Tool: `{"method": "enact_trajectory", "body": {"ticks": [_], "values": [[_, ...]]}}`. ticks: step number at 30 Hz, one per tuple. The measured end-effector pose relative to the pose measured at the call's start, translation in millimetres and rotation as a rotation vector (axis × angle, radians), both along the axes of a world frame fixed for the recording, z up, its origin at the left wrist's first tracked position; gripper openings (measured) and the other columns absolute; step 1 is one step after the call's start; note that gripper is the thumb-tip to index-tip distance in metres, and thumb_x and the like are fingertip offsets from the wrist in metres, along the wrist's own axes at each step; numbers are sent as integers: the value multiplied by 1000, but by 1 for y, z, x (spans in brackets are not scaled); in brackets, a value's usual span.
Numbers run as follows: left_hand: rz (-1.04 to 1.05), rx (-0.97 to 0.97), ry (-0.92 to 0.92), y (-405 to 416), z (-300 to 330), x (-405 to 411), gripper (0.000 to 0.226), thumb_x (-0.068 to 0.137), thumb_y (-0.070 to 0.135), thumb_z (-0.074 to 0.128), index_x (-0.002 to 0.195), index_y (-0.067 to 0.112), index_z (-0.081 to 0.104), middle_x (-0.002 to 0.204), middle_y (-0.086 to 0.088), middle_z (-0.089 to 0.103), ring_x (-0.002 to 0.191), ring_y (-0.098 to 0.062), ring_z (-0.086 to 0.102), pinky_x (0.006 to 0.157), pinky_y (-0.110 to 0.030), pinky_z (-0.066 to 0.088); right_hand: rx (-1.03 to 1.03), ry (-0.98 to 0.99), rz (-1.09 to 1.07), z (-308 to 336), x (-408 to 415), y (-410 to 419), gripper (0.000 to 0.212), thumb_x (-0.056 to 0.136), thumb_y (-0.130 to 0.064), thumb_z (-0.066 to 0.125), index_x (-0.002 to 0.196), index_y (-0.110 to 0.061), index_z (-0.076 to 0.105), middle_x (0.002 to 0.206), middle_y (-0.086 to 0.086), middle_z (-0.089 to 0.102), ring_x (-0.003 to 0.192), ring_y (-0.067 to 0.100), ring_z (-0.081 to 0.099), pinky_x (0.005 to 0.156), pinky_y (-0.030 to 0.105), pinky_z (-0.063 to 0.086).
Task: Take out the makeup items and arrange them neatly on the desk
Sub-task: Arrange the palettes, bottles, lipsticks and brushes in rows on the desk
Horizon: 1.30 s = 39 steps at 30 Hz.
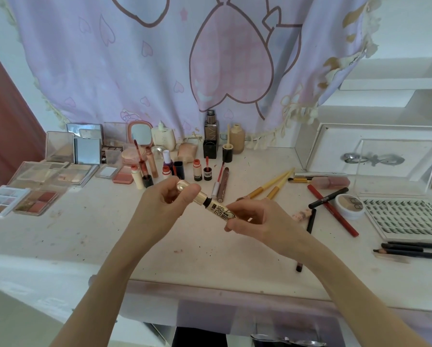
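Note:
A gold mascara tube with black lettering is held above the middle of the white desk. My left hand grips its gold cap end. The tube's body is pinched in my right hand. A short black neck shows between cap and body, so the cap sits slightly pulled off. Makeup lies all over the desk: eyeshadow palettes at the left, lip glosses and foundation bottles at the back.
Yellow-handled brushes, a red pencil, a black liner, a round white compact and a false-lash tray lie at the right. A clear acrylic box stands behind them. Black pencils rest near the right front edge.

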<state>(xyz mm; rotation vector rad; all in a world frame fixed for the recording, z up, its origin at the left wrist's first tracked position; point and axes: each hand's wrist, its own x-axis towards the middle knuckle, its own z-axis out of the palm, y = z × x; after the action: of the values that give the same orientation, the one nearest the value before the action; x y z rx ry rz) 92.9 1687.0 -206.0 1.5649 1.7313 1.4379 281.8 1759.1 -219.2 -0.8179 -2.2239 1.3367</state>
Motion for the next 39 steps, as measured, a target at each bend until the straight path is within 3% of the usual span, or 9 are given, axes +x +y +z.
{"method": "enact_trajectory", "body": {"ticks": [4, 10, 14, 19, 21, 25, 30, 36, 39], "values": [[-46, -49, -72, 0, -3, 1, 18, 75, 43, 57, 81, 27, 61, 60, 12, 58, 56, 2, 50, 54, -10, 43, -28, 96, -99, -1, -8, -5, 14, 85, -24, 64, 95, -34, 66, 85, -12, 68, 72, -6, 57, 69, 11, 44], [-63, -84, -90, -5, -14, 10, 30, 65, 51, 62, 85, 30, 69, 84, 2, 67, 73, -9, 59, 66, -21, 48, -175, 250, -131, -1, -20, -12, 20, 80, -16, 69, 84, -36, 69, 68, -8, 69, 59, 3, 59, 61, 15, 50], [23, -68, -149, -4, -14, 9, 13, 77, 32, 67, 83, 21, 69, 77, 10, 69, 67, 2, 59, 58, -9, 44, -192, 232, -132, -2, -26, -14, 15, 82, -13, 67, 93, -22, 71, 71, -13, 71, 67, 6, 68, 64, 15, 53], [41, -89, 100, -8, -6, 0, 5, 80, 26, 67, 84, 29, 65, 79, 14, 67, 75, 6, 59, 69, -6, 44, 4, 256, -232, 19, -28, -5, 38, 68, -62, 55, 91, -32, 64, 67, -10, 64, 60, 1, 59, 58, 15, 48], [33, -57, 197, -10, -5, 0, 14, 78, 26, 68, 80, 38, 61, 75, 15, 62, 74, 5, 55, 66, -6, 40, 17, 290, -223, 26, -32, -5, 46, 63, -67, 54, 89, -30, 62, 60, -6, 60, 52, 2, 54, 53, 15, 43], [23, -54, 243, -13, -7, -1, 21, 79, 22, 68, 84, 41, 61, 84, 8, 56, 75, -3, 51, 66, -9, 38, 30, 289, -260, 27, -41, -3, 34, 75, -48, 58, 83, -16, 64, 51, -8, 51, 45, 3, 44, 50, 18, 35], [44, -61, 288, -15, -8, -11, 24, 79, 17, 69, 89, 38, 61, 87, 10, 56, 80, 0, 51, 68, -5, 36, 7, 180, -265, 18, -41, 0, 11, 86, -28, 60, 83, -19, 64, 56, -6, 53, 47, 1, 44, 52, 20, 35], [84, -68, 441, -15, -8, -17, 17, 82, 22, 66, 98, 20, 70, 82, 20, 52, 81, -7, 48, 75, -22, 36, -71, 249, -398, 26, -25, 12, 16, 88, -18, 58, 74, -14, 62, 49, -5, 44, 38, 0, 37, 41, 10, 31], [41, -79, 458, -10, -8, -10, 21, 85, 26, 61, 103, 20, 69, 82, 20, 52, 82, -6, 45, 72, -13, 32, -78, 277, -448, 25, -18, 15, 18, 88, -16, 58, 72, -9, 61, 44, -9, 44, 35, 1, 36, 39, 12, 29]]}}
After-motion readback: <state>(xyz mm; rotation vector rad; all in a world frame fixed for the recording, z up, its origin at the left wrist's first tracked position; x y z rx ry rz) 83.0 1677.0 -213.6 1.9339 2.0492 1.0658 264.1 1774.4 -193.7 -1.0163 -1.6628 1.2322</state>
